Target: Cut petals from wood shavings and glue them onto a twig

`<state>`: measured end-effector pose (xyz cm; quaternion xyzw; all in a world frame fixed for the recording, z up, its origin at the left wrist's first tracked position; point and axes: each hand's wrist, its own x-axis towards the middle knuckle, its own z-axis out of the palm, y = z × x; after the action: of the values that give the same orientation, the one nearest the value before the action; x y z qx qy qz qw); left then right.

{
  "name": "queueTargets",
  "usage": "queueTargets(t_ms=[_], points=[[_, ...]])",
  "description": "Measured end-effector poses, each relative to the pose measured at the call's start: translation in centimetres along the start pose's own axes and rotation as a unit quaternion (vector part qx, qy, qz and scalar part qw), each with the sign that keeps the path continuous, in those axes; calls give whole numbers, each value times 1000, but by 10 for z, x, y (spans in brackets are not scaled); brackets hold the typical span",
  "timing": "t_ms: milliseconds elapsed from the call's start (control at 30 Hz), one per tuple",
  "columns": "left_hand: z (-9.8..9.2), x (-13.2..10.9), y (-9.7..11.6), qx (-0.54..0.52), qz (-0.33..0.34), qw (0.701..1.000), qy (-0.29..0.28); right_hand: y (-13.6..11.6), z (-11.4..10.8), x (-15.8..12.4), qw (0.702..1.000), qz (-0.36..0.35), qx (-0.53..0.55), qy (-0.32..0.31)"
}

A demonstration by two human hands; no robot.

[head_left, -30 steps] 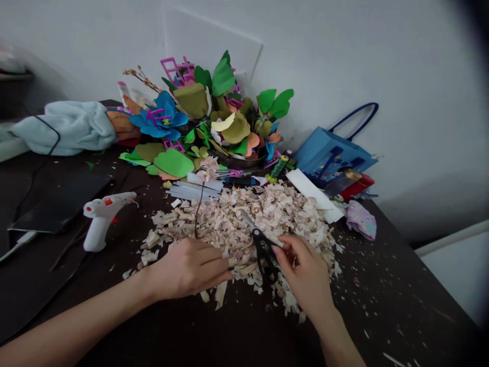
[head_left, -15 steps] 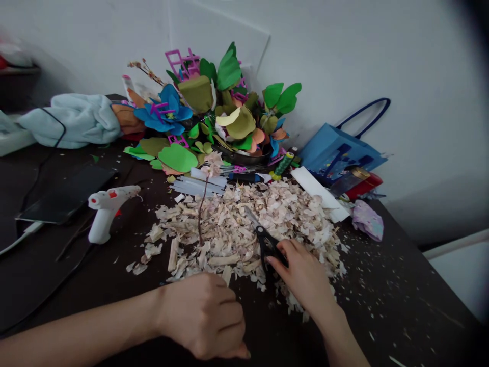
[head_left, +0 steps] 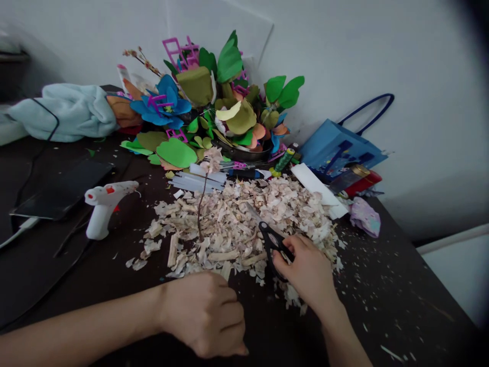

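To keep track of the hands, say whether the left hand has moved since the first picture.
Yes: the left hand has drawn back toward the person, off the wood shavings, and now sits at the pile's near edge.

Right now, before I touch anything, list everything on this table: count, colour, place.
wood shavings: many, pale tan, heaped mid-table
scissors: one, black handles, near edge of the heap
twig: one, brown, upright in the heap
glue sticks: several, translucent, behind the heap
glue gun: one, white and red, left
flat device: one, black, far left
cloth: one bundle, pale blue, back left
craft flowers: a mound, multicoloured, back centre
thread spool: one, green, back right
bag: one, blue, back right
crumpled item: one, lilac, right
left hand: one, fist, at the heap's near edge
right hand: one, on the scissors
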<state>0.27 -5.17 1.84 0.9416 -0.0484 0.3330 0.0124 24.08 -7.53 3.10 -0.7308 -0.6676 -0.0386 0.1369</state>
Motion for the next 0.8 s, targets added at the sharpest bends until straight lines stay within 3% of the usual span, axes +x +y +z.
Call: queueTargets(t_ms=[100,133,200,267,333,600,800], points=[[2,0,2,-21,10,1000,-21,4,-13,2,979,42,194,-53],[2,1,1,-25,5,999,-38,5,-15,3,953,60,283,-85],[3,3,-1,-34,-12,996,-81,5,-15,5,876,87,452,-144],[3,4,-6,-47,-28,992,-111,3,-12,5,804,99,559,-179],[4,5,-9,-64,-29,990,-118,-3,-7,5,770,103,601,-188],[6,4,-14,-88,-22,991,-102,-36,11,-7,753,77,617,-217],[1,1,-21,-39,-12,999,-18,-28,22,-8,822,138,553,-1]])
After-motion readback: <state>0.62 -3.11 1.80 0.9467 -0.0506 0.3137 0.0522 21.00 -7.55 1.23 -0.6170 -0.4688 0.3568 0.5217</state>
